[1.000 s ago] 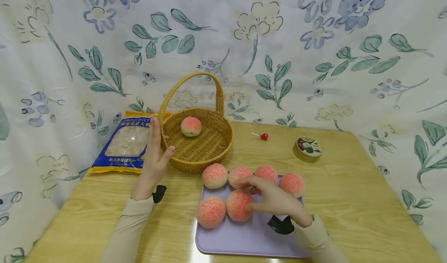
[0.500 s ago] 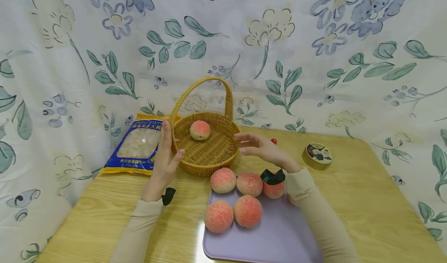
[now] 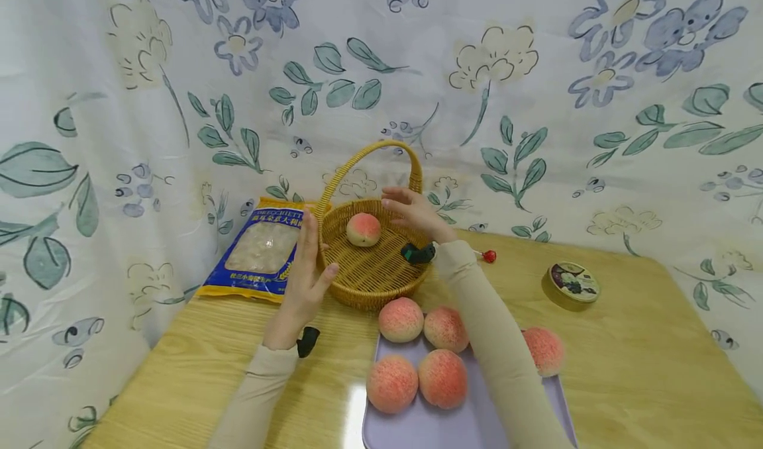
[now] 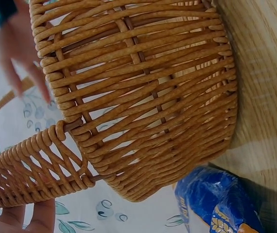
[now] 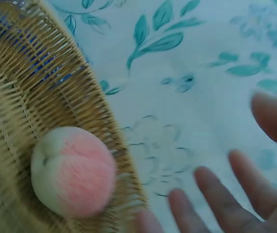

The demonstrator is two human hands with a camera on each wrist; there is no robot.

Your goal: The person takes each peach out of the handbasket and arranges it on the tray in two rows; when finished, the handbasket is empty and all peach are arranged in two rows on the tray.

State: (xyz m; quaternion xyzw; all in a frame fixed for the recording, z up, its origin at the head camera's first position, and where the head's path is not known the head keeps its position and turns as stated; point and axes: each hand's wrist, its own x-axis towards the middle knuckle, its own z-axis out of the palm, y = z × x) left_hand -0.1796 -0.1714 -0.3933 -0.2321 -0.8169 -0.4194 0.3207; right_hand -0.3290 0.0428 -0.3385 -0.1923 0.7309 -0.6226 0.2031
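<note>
A wicker basket (image 3: 371, 299) with a tall arched handle stands at the back of the table, and one pink-and-cream peach (image 3: 363, 229) lies inside it. At the basket's left side my left hand (image 3: 305, 287) stands upright with straight fingers near the handle base; in the left wrist view its fingers (image 4: 42, 216) show just behind the woven handle. My right hand (image 3: 415, 212) hovers over the basket's right rear rim, holding nothing. Its spread fingers (image 5: 216, 196) appear beside the rim in the right wrist view, apart from the peach.
In front, a lilac tray (image 3: 411, 429) bears several peaches (image 3: 391, 383), partly covered by my right sleeve. A blue pasta bag (image 3: 259, 250) lies left of the basket. To the right are a red lollipop (image 3: 489, 256) and a round tin (image 3: 572, 283). A floral curtain (image 3: 441, 71) hangs behind.
My right hand has moved from above the peaches on the tray, up and away, to over the basket's far right. The left hand stays beside the basket. The head view has shifted leftward.
</note>
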